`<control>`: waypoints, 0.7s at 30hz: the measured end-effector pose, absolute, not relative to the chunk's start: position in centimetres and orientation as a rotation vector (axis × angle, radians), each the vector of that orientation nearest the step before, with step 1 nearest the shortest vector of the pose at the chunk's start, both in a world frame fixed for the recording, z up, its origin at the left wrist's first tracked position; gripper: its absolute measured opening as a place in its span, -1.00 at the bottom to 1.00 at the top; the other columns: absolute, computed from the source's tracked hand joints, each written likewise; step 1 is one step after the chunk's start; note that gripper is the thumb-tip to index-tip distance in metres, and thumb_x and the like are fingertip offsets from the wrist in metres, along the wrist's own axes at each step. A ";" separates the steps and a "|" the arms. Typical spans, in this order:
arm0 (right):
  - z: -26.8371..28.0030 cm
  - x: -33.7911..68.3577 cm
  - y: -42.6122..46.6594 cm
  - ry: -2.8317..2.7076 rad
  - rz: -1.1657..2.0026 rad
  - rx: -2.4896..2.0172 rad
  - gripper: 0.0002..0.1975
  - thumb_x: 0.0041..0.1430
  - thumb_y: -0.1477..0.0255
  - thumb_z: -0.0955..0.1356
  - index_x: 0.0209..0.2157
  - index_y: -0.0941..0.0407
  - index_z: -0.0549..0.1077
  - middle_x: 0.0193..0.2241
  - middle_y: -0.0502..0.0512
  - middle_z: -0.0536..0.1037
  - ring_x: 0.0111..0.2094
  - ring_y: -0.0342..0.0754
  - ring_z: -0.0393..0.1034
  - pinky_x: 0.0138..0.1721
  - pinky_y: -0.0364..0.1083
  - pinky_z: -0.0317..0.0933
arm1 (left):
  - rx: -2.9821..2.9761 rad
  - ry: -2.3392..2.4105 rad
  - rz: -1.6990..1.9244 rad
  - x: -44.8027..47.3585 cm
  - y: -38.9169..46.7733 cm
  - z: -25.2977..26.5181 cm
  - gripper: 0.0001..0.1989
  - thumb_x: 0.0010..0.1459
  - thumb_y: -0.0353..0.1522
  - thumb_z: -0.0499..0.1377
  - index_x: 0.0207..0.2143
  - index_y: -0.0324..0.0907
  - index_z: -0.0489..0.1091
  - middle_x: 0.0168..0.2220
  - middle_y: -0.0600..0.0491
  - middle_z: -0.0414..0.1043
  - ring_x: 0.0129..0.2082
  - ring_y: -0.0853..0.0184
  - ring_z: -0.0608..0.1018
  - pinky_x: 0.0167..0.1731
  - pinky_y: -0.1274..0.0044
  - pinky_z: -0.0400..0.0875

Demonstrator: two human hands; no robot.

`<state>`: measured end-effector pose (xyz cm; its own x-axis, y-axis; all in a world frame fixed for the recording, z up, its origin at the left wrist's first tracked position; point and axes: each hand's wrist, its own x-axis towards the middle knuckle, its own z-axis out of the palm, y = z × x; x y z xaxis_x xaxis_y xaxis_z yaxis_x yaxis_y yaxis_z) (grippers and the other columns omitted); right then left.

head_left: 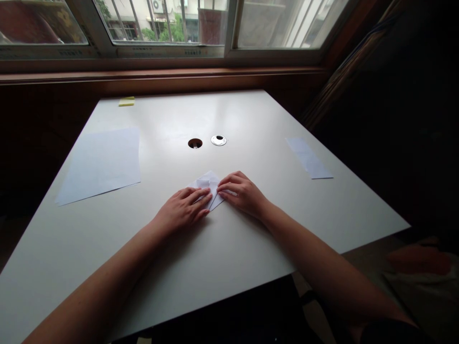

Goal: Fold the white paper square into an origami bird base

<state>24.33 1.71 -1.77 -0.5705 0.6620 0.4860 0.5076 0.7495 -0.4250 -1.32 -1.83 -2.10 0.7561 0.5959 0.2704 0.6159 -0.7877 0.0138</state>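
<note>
A small sheet of white paper (211, 179), folded into a pointed shape with creases and layered flaps, lies on the white table in front of me. My left hand (184, 205) rests over its left side, fingers stretched out and pressing it down, with the thumb near the lower point. From the other side, my right hand (244, 191) pinches the paper's right edge between thumb and fingertips. Both hands cover parts of the paper, so its full outline is hidden.
Larger white sheets (103, 162) lie at the left of the table (172, 286). A narrow white paper strip (310, 157) is on the right. Behind the hands are a round hole (195, 143) and its loose cover (218, 140). Yellow sticky notes (126, 101) sit at the far left edge.
</note>
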 end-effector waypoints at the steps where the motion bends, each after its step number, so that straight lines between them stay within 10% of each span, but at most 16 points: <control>1: -1.8 24.3 1.7 -2.321 0.314 -0.866 -0.88 0.26 0.45 0.38 -0.21 0.04 0.58 -0.20 0.09 0.60 -0.10 0.03 0.36 -0.02 0.07 0.33 | -2.883 -0.988 -0.422 -1.3 -1.8 -2.1 -0.53 0.37 -0.25 0.05 0.27 -0.20 0.24 0.23 -0.08 0.32 0.12 0.10 0.44 0.13 0.26 0.36; 21: -2.3 24.2 1.6 -2.438 0.270 -0.806 -0.75 0.33 0.41 0.32 -0.01 0.02 0.54 -0.02 0.07 0.57 -0.01 0.05 0.35 0.05 0.10 0.36 | -3.046 -0.758 -0.486 -2.7 -1.1 -1.6 -0.61 0.35 -0.30 0.09 0.20 0.02 0.33 0.23 0.09 0.34 0.21 0.21 0.39 0.29 0.25 0.22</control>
<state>24.15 1.60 -2.27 -0.6676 0.6001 0.4407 0.4891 0.7997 -0.3481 -2.67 -1.13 -1.64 0.8392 0.4630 0.2853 0.4525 -0.8854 0.1062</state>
